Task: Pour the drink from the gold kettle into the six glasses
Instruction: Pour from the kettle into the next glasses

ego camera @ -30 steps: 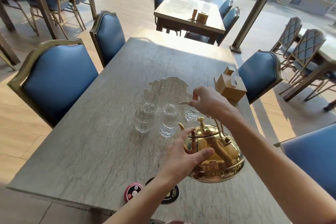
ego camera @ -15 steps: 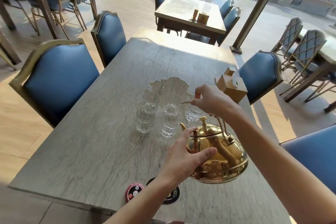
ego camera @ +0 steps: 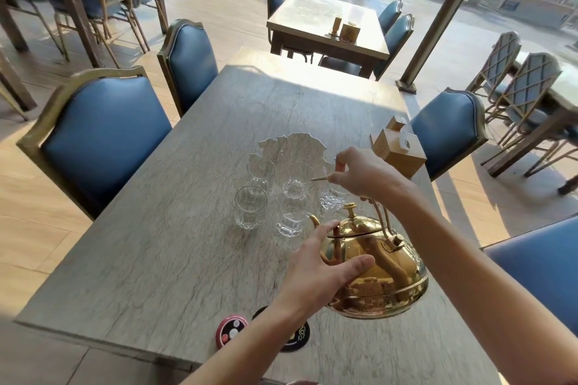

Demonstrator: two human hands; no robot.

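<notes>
- Since the earlier frame the gold kettle [ego camera: 375, 269] has risen a little and tipped further toward the glasses, its spout now closer to the nearest one; the glasses themselves have not shifted.
- Right hand [ego camera: 362, 173]: its grip is closed around the top of the kettle's thin handle, carrying the kettle clear of the bench [ego camera: 156, 259].
- Left hand [ego camera: 319, 266]: fingers spread against the kettle's near side, thumb across the belly, steadying rather than lifting. The grip is wide, pressed flat on the metal.
- Kettle position: it hangs above the bench just on the near side of the cluster of glasses [ego camera: 281, 194], spout [ego camera: 314, 220] pointing at the near middle glass [ego camera: 292, 216] and almost over its rim.
- Glasses: five show clearly in two rows, all looking empty; a sixth, if present, is hidden behind the right hand and the kettle.
- Step in hand, as I judge it: the kettle is being brought into line for the first pour. No stream is visible at the spout.
- Next move calls for a slow tilt with the spout tip held over the mouth of that near glass, the left hand controlling the angle while the right bears the weight.
- Risk: the glasses stand close together, so a fast tilt could splash between them or nudge one with the spout.
- Beyond the glasses sits a wooden box [ego camera: 398, 150], well apart from the pour.
</notes>
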